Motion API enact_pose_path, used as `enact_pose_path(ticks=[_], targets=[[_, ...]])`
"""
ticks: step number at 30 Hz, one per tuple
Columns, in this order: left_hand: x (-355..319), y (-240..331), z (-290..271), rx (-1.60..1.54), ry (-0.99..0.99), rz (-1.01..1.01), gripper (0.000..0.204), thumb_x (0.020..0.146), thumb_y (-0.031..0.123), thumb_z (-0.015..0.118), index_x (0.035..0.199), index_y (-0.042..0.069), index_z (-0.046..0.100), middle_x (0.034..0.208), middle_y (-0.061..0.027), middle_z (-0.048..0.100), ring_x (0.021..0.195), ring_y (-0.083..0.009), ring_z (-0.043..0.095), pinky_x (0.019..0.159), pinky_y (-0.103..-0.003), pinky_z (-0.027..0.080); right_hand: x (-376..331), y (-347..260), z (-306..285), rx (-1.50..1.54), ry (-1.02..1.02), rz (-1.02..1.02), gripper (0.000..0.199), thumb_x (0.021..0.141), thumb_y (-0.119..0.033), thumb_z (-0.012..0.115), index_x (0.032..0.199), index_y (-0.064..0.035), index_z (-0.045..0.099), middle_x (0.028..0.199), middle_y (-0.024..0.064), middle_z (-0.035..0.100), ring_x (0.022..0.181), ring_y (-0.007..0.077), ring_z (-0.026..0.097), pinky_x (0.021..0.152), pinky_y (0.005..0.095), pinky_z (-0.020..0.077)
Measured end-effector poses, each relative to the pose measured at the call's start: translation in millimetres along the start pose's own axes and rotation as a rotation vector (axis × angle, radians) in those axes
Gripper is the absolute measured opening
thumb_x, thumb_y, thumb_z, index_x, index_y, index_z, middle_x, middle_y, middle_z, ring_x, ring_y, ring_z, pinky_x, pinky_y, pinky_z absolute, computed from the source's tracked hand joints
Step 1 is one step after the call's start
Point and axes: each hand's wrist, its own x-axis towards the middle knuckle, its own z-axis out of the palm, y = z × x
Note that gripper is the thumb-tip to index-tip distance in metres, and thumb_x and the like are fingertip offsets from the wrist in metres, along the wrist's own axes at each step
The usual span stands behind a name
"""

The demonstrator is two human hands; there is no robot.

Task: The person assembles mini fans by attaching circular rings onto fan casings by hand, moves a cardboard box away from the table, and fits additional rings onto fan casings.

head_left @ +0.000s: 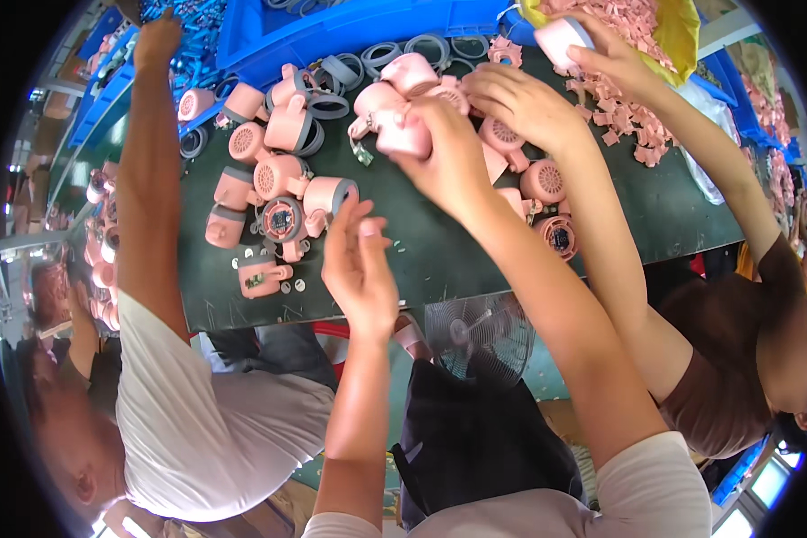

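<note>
Grip: my right hand [444,148] is closed round a pink housing [403,134] above the table's far side; my left hand [359,269] hangs open and empty nearer me.
Table: the dark green table [421,251] carries it all.
Pile: I count many pink shells [282,175] loose, probably unassembled.
Rings: grey rings [381,56] lie unfitted by the blue bin [332,22].

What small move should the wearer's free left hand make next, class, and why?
Probably reach up to steady the pink housing. The right hand grips it above the dark green table, while the left hand hangs open and empty below it, holding nothing.
</note>
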Motion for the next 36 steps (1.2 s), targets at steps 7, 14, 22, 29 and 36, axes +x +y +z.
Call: enact_pose_path(ticks=[7,14,22,29,36], targets=[[34.5,-26.4,-30.8,-0.797,-0.341,-0.352,0.056,0.092,0.044,0.044,0.133,0.009,0.029,0.114,-0.0129,0.053,0.088,-0.0277,0.061,0.077,-0.036,0.051,18.8,-29.9,-19.5,0.913,-0.354,0.020,0.018,0.067,0.000,0.067,0.085,-0.0025,0.064,0.088,0.0106,0.065,0.081,0.0184,0.063,0.069,0.0303,0.0491],[6.6,-5.3,-24.7,-0.691,-0.216,-0.303,0.066,0.080,0.018,0.068,0.133,0.011,0.030,0.117,-0.0120,0.051,0.103,-0.0334,0.058,0.083,-0.039,0.052,107.3,96.6,57.6,-0.333,-0.335,0.318,0.024,0.075,-0.010,0.056,0.096,-0.0046,0.066,0.092,0.0189,0.065,0.088,0.0365,0.062,0.077,0.0408,0.0500],[-1.3,-8.4,-44.6,-0.767,-0.240,-0.320,0.062,0.079,0.023,0.070,0.126,0.011,0.030,0.116,-0.0165,0.050,0.103,-0.0329,0.058,0.068,-0.036,0.058,106.2,128.8,33.8,-0.321,-0.500,0.146,0.016,0.077,-0.010,0.057,0.088,-0.0033,0.066,0.087,0.0192,0.065,0.076,0.0309,0.064,0.069,0.0380,0.0504],[-13.9,-5.3,-43.6,-0.706,-0.185,-0.269,0.073,0.074,0.009,0.072,0.132,0.010,0.029,0.119,-0.0134,0.050,0.104,-0.0270,0.057,0.078,-0.035,0.055,15.9,-5.3,-21.0,1.181,-0.003,0.634,0.031,0.093,-0.022,0.048,0.117,-0.0017,0.047,0.083,0.0046,0.053,0.073,0.0159,0.053,0.062,0.0319,0.0467],[-33.0,24.0,-33.7,-0.790,-0.265,-0.234,0.096,0.063,-0.002,0.079,0.140,0.005,0.022,0.129,-0.0145,0.044,0.115,-0.0257,0.049,0.093,-0.040,0.048,-62.5,-92.6,-64.6,0.660,-0.100,0.171,0.025,0.085,-0.009,0.061,0.106,0.0033,0.061,0.078,0.0049,0.056,0.064,0.0099,0.051,0.055,0.0224,0.0407]])
